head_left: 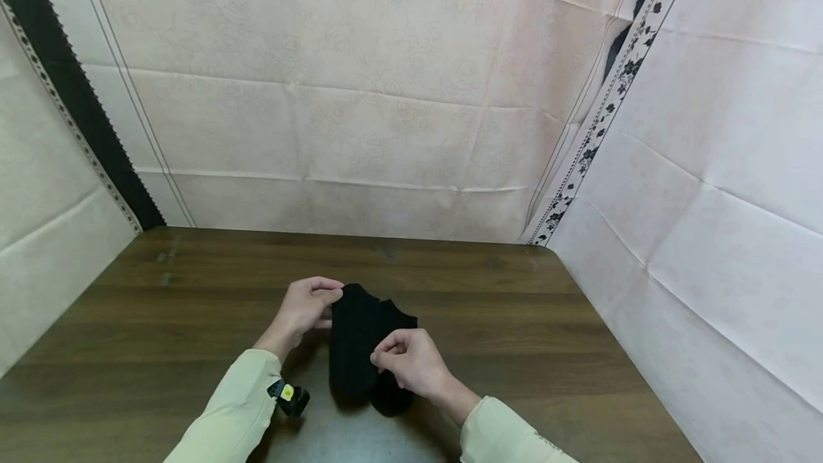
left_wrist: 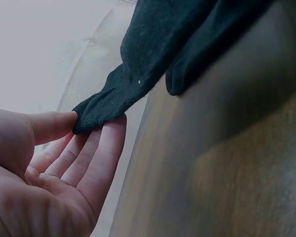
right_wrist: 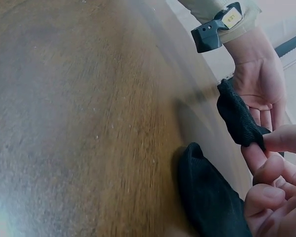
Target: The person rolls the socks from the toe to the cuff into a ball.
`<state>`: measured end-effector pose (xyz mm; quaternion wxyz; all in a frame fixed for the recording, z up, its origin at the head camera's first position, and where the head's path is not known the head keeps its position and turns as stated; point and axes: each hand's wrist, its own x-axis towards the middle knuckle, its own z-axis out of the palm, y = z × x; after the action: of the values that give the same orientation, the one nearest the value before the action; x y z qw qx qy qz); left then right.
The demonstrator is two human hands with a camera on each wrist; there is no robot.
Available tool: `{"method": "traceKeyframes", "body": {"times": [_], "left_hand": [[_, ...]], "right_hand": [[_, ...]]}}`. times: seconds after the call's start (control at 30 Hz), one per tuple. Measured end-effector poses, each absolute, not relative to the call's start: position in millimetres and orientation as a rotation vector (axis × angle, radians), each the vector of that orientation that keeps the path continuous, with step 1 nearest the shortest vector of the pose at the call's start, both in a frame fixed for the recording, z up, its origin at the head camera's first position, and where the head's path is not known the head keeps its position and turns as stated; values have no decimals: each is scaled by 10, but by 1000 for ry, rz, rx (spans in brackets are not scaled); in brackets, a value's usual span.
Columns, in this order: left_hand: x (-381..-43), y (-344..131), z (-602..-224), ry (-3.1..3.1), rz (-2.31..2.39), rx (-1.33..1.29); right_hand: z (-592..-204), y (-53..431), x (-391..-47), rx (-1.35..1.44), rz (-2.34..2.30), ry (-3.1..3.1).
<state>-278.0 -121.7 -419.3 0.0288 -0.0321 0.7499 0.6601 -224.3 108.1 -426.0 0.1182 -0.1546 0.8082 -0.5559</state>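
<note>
Two black socks lie partly overlapped at the middle of the wooden table in the head view. My left hand (head_left: pixel 303 311) pinches the far end of the left sock (head_left: pixel 351 349) between thumb and fingers. In the left wrist view that sock (left_wrist: pixel 138 74) stretches up and away from the fingertips. My right hand (head_left: pixel 416 364) pinches cloth between thumb and forefinger, over the other sock (head_left: pixel 391 400). From the right wrist, a raised sock (right_wrist: pixel 237 116) shows between the two hands, while another sock (right_wrist: pixel 207 197) lies on the table below.
The brown wooden table (head_left: pixel 212 306) spreads around the socks. A pale cloth wall (head_left: pixel 386 127) rises behind its far edge, with more cloth at both sides. A black device (head_left: pixel 289 397) with a small lit display is strapped to the left wrist.
</note>
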Motion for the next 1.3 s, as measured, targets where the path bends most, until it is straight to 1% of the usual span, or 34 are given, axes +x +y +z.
{"method": "traceKeyframes", "body": {"times": [1.3], "left_hand": [[-2857,-968,-4198,2278,2045,-99]], "right_hand": [[-4291,1267,-2230,-397,-1643,2361]]}}
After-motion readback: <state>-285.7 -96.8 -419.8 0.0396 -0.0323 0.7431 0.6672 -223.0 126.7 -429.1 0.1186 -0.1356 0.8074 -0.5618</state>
